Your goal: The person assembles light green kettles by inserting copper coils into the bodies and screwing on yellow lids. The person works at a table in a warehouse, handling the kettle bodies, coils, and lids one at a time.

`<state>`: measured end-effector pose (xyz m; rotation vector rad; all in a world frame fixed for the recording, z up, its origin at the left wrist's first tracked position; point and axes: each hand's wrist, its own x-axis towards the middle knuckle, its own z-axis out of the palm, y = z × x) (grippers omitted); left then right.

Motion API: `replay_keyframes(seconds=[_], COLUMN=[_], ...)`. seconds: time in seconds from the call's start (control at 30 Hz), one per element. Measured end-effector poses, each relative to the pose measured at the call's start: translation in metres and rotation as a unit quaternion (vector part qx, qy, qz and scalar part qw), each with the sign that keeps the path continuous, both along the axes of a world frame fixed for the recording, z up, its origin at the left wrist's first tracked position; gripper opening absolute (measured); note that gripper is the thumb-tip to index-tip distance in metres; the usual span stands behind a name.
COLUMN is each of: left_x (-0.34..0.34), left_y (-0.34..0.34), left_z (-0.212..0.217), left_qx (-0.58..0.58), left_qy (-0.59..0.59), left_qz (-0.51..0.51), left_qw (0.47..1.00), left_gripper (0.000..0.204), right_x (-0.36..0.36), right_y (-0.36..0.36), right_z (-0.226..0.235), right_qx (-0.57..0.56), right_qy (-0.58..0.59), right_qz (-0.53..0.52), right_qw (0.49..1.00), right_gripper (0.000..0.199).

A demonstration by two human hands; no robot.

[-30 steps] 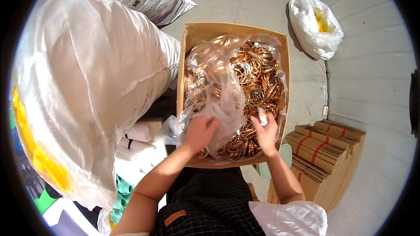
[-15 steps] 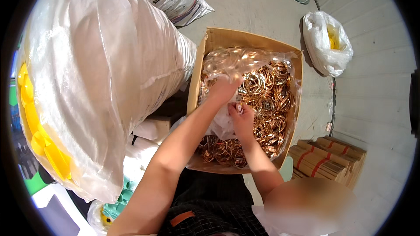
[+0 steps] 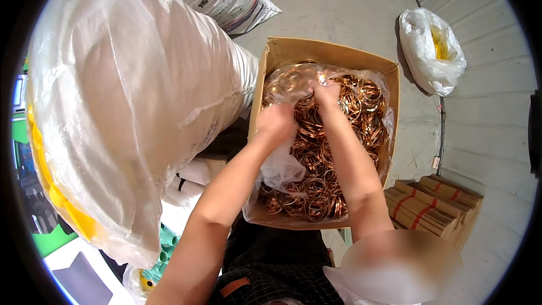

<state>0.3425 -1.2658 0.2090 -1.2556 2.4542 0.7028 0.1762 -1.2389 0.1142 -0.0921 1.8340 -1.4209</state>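
Head view, near to far: your left hand [image 3: 275, 125] bunches the clear liner bag [image 3: 282, 165] at frame centre, closed on the film. Right hand [image 3: 327, 95] pinches plastic further up, probably with a ring. Copper rings [image 3: 316, 192] fill the cardboard box [image 3: 333, 53]. Pull film clear evenly; avoid snagging rings.

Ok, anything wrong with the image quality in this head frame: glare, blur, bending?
Head view: strong fisheye, the cardboard box edges bow and a black rim vignettes the corners; hard light glares off the big clear plastic sack and the copper-coloured rings; a smeared blurred patch sits at lower right; the left hand and right hand look reasonably sharp.
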Motion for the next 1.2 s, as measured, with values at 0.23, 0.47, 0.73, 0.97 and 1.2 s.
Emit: replay_keyframes(seconds=[0.23, 0.47, 0.73, 0.97, 1.2], left_x=[0.123, 0.227, 0.328, 0.4, 0.422], left_y=[0.006, 0.067, 0.168, 0.238, 0.261], left_z=[0.024, 0.043, 0.08, 0.118, 0.125], left_qx=[-0.086, -0.086, -0.029, 0.084, 0.078], left_qy=[0.01, -0.085, -0.126, -0.262, -0.266], left_qz=[0.053, 0.099, 0.028, 0.05, 0.061], left_qw=[0.995, 0.988, 0.991, 0.96, 0.959], left_gripper=[0.023, 0.03, 0.019, 0.017, 0.013], right_x=[-0.045, -0.083, -0.103, -0.1, 0.057], right_y=[-0.008, -0.037, -0.04, -0.019, 0.086], right_z=[-0.021, -0.024, -0.041, -0.049, 0.047], right_qx=[-0.032, -0.013, 0.021, 0.059, 0.0], right_qy=[0.026, -0.016, 0.012, 0.076, 0.228], right_qz=[-0.068, -0.142, -0.154, -0.125, 0.069], right_qw=[0.997, 0.99, 0.988, 0.987, 0.971], right_gripper=[0.011, 0.011, 0.017, 0.025, 0.022])
